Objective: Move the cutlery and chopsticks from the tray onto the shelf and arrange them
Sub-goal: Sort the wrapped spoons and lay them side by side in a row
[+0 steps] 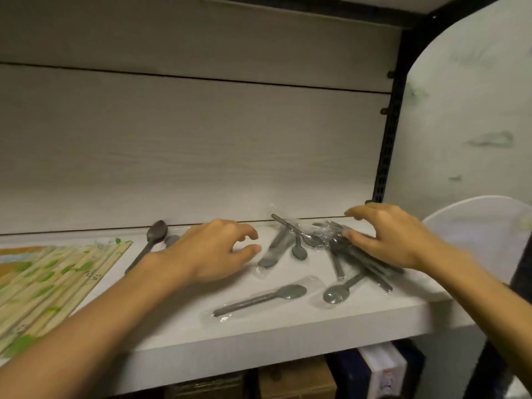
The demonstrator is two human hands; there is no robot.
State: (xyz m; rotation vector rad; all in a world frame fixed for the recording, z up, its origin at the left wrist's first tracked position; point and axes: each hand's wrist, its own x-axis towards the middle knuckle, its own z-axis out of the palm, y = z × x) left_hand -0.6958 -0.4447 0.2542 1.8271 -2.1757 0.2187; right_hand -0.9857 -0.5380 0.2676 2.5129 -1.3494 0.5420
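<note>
Several grey plastic spoons in clear wrappers lie scattered on the white shelf [288,321]. One wrapped spoon [267,298] rests near the front edge, and a pile of cutlery [339,249] sits toward the right. A row of paper-wrapped chopsticks [57,280] with green leaf prints lies at the left. An unwrapped spoon [152,240] lies beside them. My left hand [213,251] hovers over the shelf's middle, fingers curled and apart, holding nothing. My right hand [394,234] rests fingertips on the cutlery pile, fingers spread, gripping nothing that I can see.
The shelf's back panel [201,156] rises right behind the cutlery. A black slotted upright [385,139] bounds the shelf on the right. A white round object [483,226] stands beyond it. Boxes [296,378] sit on the level below.
</note>
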